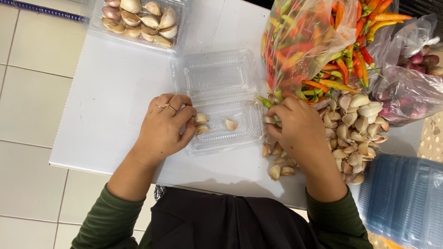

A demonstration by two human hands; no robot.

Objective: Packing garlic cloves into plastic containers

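My left hand (162, 127) rests at the left end of an open clear plastic clamshell box (221, 99), its fingers closed on garlic cloves (200, 119) inside the tray. A single clove (231, 124) lies in the tray's middle. My right hand (295, 129) sits just right of the box, on the edge of a garlic clove pile (355, 129), fingers pinched on a clove (269, 120). Both sleeves are dark green.
A filled clamshell of garlic (138, 20) stands at the back left. A clear bag of red, orange and green chillies (314, 41) and a bag of shallots (410, 87) lie at the back right. Stacked clear boxes (406, 198) sit front right. The white tabletop (110, 92) ends over a tiled floor.
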